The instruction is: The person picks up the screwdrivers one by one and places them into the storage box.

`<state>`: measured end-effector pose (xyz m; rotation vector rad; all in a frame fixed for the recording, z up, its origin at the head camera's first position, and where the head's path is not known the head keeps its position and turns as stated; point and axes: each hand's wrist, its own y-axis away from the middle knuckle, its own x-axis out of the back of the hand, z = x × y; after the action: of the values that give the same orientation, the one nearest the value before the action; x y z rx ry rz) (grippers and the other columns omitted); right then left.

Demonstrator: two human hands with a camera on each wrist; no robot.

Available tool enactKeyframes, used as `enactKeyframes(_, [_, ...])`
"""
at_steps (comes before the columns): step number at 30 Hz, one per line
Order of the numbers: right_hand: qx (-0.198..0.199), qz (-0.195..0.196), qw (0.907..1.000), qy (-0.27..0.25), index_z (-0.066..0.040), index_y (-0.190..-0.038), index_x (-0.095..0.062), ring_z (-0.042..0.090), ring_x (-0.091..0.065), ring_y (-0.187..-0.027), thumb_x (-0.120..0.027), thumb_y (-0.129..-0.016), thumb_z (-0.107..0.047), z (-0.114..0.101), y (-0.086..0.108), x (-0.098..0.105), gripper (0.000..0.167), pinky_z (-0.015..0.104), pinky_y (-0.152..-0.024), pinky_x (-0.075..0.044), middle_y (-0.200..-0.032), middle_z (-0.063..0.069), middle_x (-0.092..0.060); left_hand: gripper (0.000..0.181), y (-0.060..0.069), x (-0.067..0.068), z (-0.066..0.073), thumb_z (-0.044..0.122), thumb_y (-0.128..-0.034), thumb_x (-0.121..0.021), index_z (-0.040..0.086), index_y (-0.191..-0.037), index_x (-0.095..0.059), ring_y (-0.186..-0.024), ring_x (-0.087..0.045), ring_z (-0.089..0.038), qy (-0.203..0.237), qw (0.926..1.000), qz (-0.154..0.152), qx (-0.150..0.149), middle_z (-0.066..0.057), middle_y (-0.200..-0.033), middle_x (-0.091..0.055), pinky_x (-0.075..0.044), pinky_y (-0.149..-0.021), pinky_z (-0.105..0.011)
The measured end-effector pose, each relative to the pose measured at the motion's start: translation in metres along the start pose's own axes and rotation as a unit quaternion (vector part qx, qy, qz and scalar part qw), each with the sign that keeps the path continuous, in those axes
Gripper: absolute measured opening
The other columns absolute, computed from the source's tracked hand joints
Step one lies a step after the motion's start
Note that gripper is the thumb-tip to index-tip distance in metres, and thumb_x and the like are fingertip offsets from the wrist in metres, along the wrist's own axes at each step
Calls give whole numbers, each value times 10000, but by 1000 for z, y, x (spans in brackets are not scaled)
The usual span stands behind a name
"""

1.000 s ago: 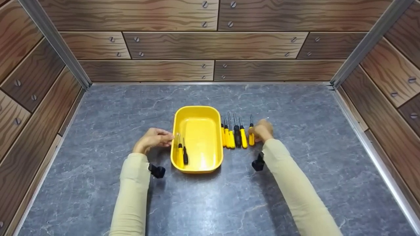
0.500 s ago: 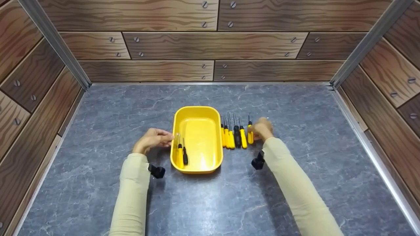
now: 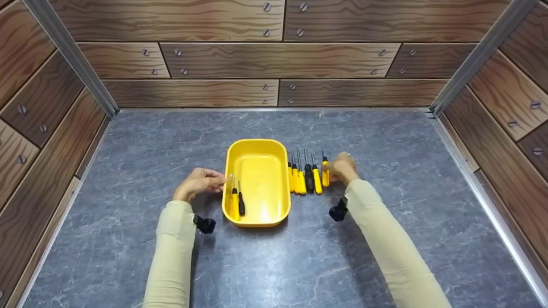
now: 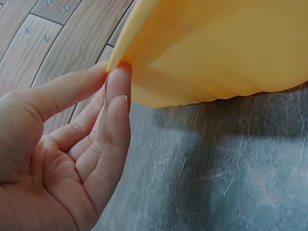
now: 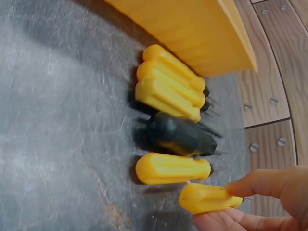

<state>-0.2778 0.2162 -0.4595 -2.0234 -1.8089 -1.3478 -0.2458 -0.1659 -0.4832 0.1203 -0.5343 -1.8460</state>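
Observation:
With thumb and fingertips my left hand (image 3: 201, 182) pinches the left rim of a yellow tray (image 3: 261, 184); the left wrist view shows this grip on the tray wall (image 4: 216, 53). My right hand (image 3: 342, 167) pinches a yellow-handled screwdriver (image 5: 204, 198) near the shaft end of its handle. To the left of it lie a yellow screwdriver (image 5: 172, 169), a black screwdriver (image 5: 178, 134) and several more yellow ones, in a row beside the tray. Inside the tray, along its left wall, are a yellow-handled screwdriver (image 3: 235, 204) and a slim black-handled one (image 3: 242, 206).
The tray stands on a grey marbled tabletop (image 3: 265, 265). Wood-patterned panels (image 3: 274, 60) close off the back and both sides, with metal strips at the corners. A black wrist camera (image 3: 338, 209) sits by each cuff.
My right hand has shifted the pinched screwdriver slightly left and away from me, closer to the row. My left hand stays at the tray rim, and the tray is practically still.

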Motion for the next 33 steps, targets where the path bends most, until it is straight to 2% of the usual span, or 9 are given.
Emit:
enactKeyframes(6, [166, -259, 9983, -494, -7, -839, -533, 75, -574, -425, -679, -802, -39, -2, 3, 1, 154, 296, -628, -627, -500, -7, -548, 388, 1, 1, 0, 119, -909, -649, -141, -1189, -584, -662, -635, -40, 27, 10000, -30, -51, 69, -690, -662, -608, -733, -215])
enactKeyframes(9, [191, -321, 9970, -682, 39, -926, -548, 68, -574, -420, -671, -802, -27, -3, 5, 2, 186, 280, -598, -621, -513, -5, -552, 387, 2, 0, 0, 120, -909, -648, -140, -1189, -585, -661, -635, -36, 52, 10000, -36, -60, 71, -691, -664, -610, -739, -219])
enactKeyframes(14, [200, -496, 9940, -958, 136, -1149, -534, 63, -582, -439, -646, -808, 6, -4, 10, 2, 382, 247, -573, -612, -553, -7, -555, 392, 1, 0, 0, 121, -910, -648, -141, -1195, -582, -662, -638, -38, 61, 10000, -44, -56, 68, -697, -666, -613, -755, -233])
enactKeyframes(16, [215, -577, 9927, -1033, 131, -1130, -542, 61, -581, -445, -638, -814, 15, -5, 12, 2, 350, 235, -565, -608, -569, -8, -556, 395, 1, 0, 0, 124, -909, -649, -141, -1194, -582, -661, -638, -37, 46, 10000, -35, -58, 69, -695, -666, -613, -753, -233])
enactKeyframes(21, [288, -730, 9908, -1107, 50, -943, -562, 57, -576, -452, -617, -827, 23, -9, 18, 2, 131, 211, -529, -591, -576, -10, -558, 388, 2, 0, 0, 122, -911, -645, -142, -1188, -584, -656, -638, -34, 37, 10000, -12, -69, 73, -686, -667, -611, -737, -224])
enactKeyframes(24, [359, -789, 9904, -1074, 28, -910, -557, 57, -582, -462, -615, -830, 17, -10, 20, 1, 99, 224, -554, -602, -584, -11, -559, 383, 2, 0, 0, 121, -911, -644, -140, -1185, -586, -655, -637, -35, 37, 10000, 4, -51, 74, -683, -665, -611, -736, -225])
enactKeyframes(30, [493, -859, 9908, -920, 109, -1083, -591, 58, -604, -493, -626, -831, -8, -17, 27, 2, 280, 290, -698, -629, -575, -23, -584, 381, 2, -1, 1, 122, -911, -642, -140, -1181, -584, -655, -634, -38, 48, 10000, -1, -44, 69, -681, -659, -610, -730, -221])
enactKeyframes(33, [563, -894, 9905, -883, 143, -1140, -586, 58, -603, -493, -630, -837, -19, -21, 30, 2, 346, 287, -688, -630, -567, -24, -585, 381, 3, -1, 1, 118, -914, -636, -140, -1189, -583, -652, -631, -33, 29, 10000, -4, -60, 76, -678, -657, -609, -726, -215])
